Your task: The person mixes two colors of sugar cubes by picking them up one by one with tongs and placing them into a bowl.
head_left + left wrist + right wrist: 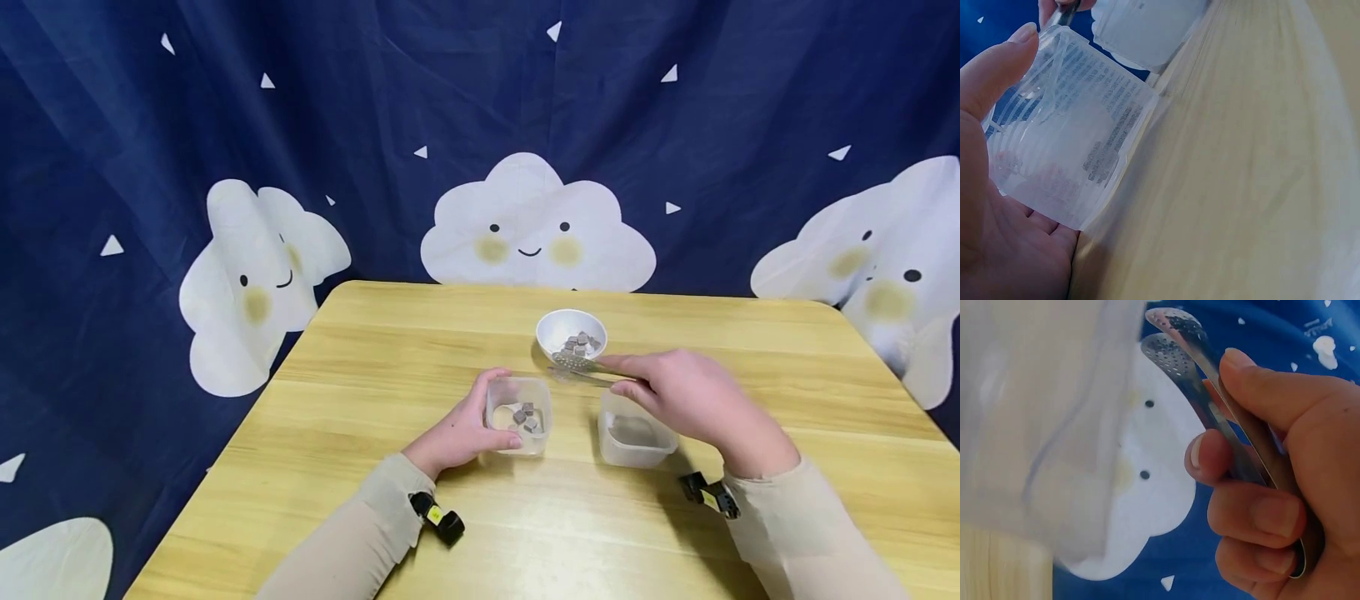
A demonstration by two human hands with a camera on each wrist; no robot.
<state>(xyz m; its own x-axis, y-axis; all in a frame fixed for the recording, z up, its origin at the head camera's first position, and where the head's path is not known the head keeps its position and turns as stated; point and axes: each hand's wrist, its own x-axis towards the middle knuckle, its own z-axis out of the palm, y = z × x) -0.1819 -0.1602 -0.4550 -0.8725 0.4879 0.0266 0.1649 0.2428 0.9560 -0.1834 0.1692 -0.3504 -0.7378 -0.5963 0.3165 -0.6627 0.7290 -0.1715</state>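
My left hand [465, 427] grips a clear square plastic container [542, 392], thumb at its near side and fingers round the far side. Several small greyish-brown cubes [528, 410] lie inside it. My right hand [686, 396] holds metal tongs [600, 367] with perforated tips. In the right wrist view the tongs' tips [1169, 356] stand slightly apart, and I see nothing between them. Those tips are by the near rim of a white bowl [549, 329] that holds several more cubes [581, 342]. Below my right hand stands a second plastic container [637, 456], where I make out no cubes.
Everything stands on a light wooden table [360, 375]. Behind it hangs a dark blue curtain [375, 83] with white clouds. The second container is right of the first, with a gap between them; the bowl is farther back.
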